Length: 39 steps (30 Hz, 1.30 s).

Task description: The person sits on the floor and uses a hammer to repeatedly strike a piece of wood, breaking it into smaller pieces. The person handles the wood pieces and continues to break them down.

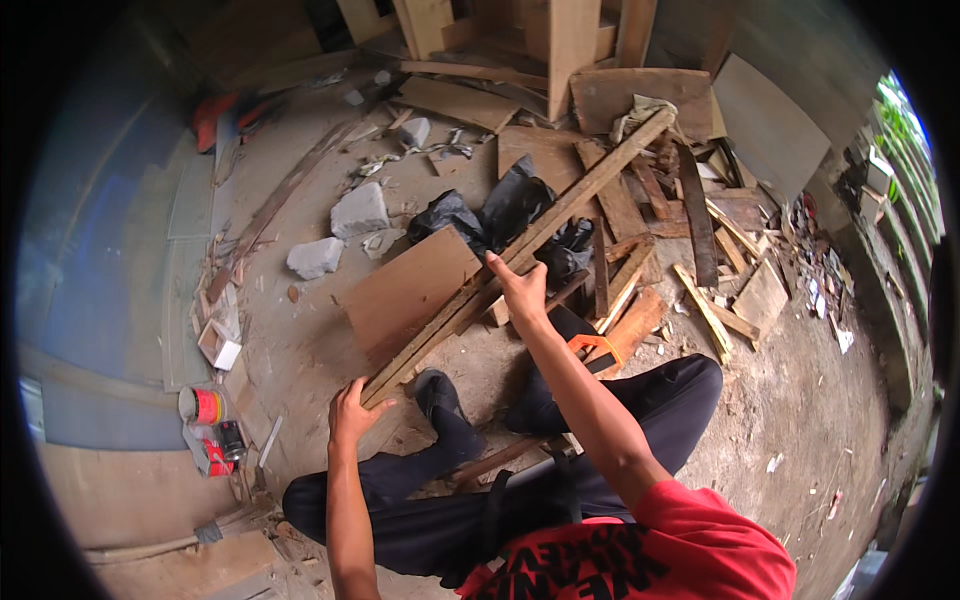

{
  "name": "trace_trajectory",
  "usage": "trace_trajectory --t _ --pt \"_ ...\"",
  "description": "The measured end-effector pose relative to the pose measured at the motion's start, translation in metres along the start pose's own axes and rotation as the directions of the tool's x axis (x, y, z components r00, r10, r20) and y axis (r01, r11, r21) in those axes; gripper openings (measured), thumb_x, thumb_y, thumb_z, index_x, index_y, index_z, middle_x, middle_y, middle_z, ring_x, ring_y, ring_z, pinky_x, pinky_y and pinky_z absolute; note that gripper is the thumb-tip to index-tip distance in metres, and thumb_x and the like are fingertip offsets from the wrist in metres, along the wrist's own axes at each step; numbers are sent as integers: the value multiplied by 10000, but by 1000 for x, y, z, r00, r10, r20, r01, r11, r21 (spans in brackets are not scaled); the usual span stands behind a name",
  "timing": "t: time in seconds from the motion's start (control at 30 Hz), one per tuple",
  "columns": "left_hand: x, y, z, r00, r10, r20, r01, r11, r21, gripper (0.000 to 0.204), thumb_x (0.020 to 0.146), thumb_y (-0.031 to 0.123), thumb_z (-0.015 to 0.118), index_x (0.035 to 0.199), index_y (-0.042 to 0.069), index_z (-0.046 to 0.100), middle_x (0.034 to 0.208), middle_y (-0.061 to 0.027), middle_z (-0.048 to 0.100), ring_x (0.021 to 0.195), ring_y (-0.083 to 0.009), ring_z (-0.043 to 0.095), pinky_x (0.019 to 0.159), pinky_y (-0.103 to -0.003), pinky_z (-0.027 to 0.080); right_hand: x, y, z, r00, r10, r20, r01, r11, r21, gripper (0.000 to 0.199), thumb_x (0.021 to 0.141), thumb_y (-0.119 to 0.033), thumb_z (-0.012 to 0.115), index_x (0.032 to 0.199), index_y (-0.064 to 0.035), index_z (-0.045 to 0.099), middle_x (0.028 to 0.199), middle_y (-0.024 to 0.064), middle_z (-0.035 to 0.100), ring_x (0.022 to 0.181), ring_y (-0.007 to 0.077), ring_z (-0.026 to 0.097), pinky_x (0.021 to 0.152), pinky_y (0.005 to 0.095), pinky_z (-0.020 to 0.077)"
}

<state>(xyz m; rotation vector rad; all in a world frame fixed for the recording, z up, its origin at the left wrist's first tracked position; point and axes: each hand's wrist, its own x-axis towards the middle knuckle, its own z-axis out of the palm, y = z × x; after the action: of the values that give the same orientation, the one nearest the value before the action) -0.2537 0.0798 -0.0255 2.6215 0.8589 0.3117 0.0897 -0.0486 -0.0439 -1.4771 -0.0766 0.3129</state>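
A long wooden batten [520,245] lies slanted across the floor, from near my knee up to the far right. My left hand [350,410] grips its near end. My right hand [522,290] rests on it further along, fingers curled around the wood with one finger raised. A flat brown board [405,290] lies under the batten beside a crumpled black plastic bag [510,205]. I sit on the ground in black trousers; a saw's orange handle [592,347] shows by my right forearm.
Scrap planks and offcuts [700,250] are heaped at the right and back. Two grey stone chunks [355,212] lie on the dirt floor at the left. Small tins [205,405] stand at the lower left. A wall of boards rises behind.
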Motion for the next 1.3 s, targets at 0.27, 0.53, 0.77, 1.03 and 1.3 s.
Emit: trace_trajectory --t 0.27,0.53,0.77,1.03,1.3 --pt "-29 -75 -6 972 -233 10 228 961 158 656 786 561 722 1104 -7 641 970 -258 684 920 -415 665 761 -473 531 -1 60 71 966 -57 250 131 947 -292 641 740 -391 838 1123 78 625 1029 193 708 928 237 678 817 358 518" --pt "25 -84 -71 902 -283 325 252 958 134 703 793 587 707 1153 -12 637 1024 -265 675 997 -413 652 857 -460 516 9 62 4 847 -361 391 516 733 -442 534 793 -296 809 1129 35 559 1004 189 658 917 277 649 786 373 524" --pt "51 -90 -55 936 -225 271 168 962 217 798 856 518 665 1469 98 373 1474 -173 429 1352 -336 423 1143 -539 251 16 60 -49 902 -263 342 418 727 -544 626 817 -419 777 1204 12 539 1019 173 630 898 246 630 790 350 522" --pt "92 -13 -24 964 -112 242 29 947 320 773 879 444 657 1493 104 332 1564 -130 293 1448 -303 264 1156 -606 180 -1 24 -85 904 -142 402 355 773 -526 482 836 -353 765 1103 30 643 915 135 716 844 186 671 743 313 519" --pt "147 103 -5 947 299 113 -312 942 125 517 855 394 684 1256 84 579 1352 -126 540 1286 -305 483 1056 -477 353 -27 -32 -121 951 -150 271 261 858 -443 428 913 -366 684 777 40 701 630 51 645 581 101 598 540 267 460"
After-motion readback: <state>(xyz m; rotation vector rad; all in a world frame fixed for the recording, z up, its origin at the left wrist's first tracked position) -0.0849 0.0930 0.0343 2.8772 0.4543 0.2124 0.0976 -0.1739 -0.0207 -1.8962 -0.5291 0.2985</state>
